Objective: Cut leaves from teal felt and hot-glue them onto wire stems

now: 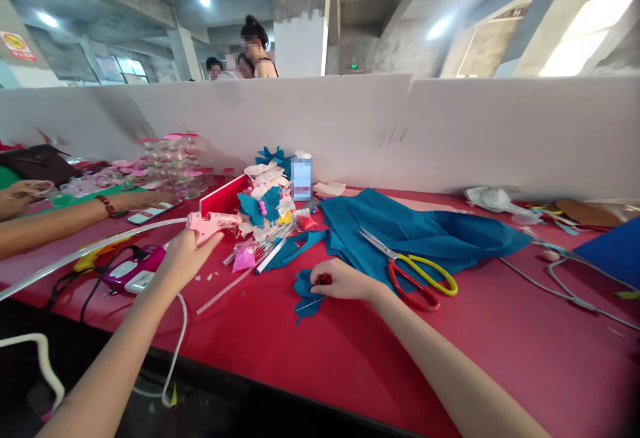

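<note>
My left hand (pixel 181 255) is wrapped around a pink hot glue gun (pixel 203 225), its nozzle pointing right toward the flower pile. A long translucent stick (pixel 90 257) runs to the back of the gun. Low over the red table, my right hand (pixel 345 281) has its fingers curled and pinched at a teal cloth cutout (pixel 306 301) with petal-like lobes. A thin pale line, perhaps a wire, crosses the cutout. Scissors (pixel 400 261) with one red and one yellow handle lie on a teal cloth (pixel 370 218) beyond my right hand.
Teal and pale pink cloth flowers (pixel 263 205) are heaped by a phone (pixel 301 179). Beside them lie a pink packet (pixel 244 257) and a white pen (pixel 270 258). A purple device (pixel 133 268) with cables sits left. A co-worker's arm (pixel 65 225) reaches in there.
</note>
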Available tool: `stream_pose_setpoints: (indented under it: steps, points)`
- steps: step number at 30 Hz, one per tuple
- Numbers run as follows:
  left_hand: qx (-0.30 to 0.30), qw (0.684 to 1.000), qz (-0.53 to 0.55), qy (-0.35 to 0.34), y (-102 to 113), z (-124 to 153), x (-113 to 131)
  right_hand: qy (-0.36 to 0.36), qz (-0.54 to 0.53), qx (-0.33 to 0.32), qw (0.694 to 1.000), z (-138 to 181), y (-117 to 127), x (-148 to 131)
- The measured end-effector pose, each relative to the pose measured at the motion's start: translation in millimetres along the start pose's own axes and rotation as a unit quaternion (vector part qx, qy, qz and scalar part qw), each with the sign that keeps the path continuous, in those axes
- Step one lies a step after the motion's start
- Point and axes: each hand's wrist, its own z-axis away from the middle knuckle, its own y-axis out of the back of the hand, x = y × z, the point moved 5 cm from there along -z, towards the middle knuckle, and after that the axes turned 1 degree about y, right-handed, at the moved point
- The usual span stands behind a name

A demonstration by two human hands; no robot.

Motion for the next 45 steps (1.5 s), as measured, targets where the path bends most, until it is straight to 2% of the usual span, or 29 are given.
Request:
stream_pose_setpoints:
  steps: [5,9,16,21,34,45]
  points:
    - [-0.023,0.995,-0.018,-0.096,12.2,35.0,36.7,-0.009,-0.004,0.002,1.000,0.5,1.0,-1.5]
    - [-0.096,0.981,-0.049,-0.161,3.6,58.4,57.9,-0.008,0.001,0.003,1.000,0.1,0.7,-1.3]
    - [-0.138,0.965,-0.096,-0.203,-7.8,77.0,74.3,-0.008,-0.002,0.003,1.000,0.3,-0.6,2.5]
    - [-0.127,0.957,-0.095,-0.242,-16.0,80.4,76.9,-0.002,0.007,0.005,1.000,0.6,-1.3,3.1]
    - [-0.132,0.955,-0.103,-0.244,-14.8,80.5,81.3,-0.003,0.015,0.002,1.000,0.2,1.5,-2.6]
    - [-0.144,0.957,-0.125,-0.218,-10.1,79.9,84.0,-0.001,0.007,0.004,1.000,0.1,1.0,-1.7]
